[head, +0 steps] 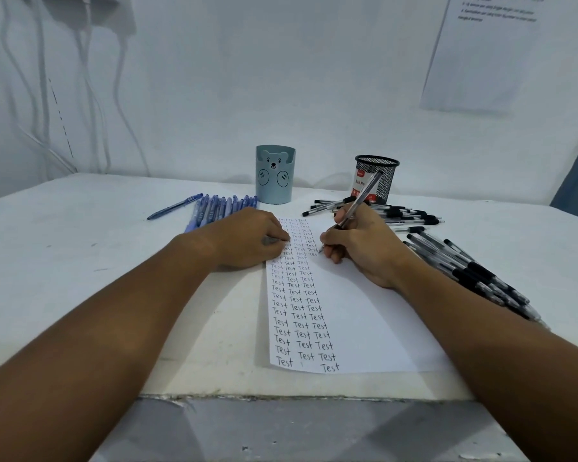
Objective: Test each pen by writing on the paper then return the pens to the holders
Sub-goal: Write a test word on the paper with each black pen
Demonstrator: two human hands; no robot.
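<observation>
Right hand (357, 248) pinches a pen (361, 200), tip on the paper (354, 315).
Left hand (247, 240) rests on the paper's left edge, fingers loosely curled. Blue pens (221, 208) lie beside the bear holder (275, 175); black pens (464, 261) lie near the mesh holder (377, 178) on the tabletop (80, 261).

A makeshift desk station, possibly a recording booth: a white table (80, 248) boxed in by plain white walls, cables (90, 95) trailing down the left side and a printed instruction sheet (491, 51), its text too blurred to read, posted at right.
</observation>
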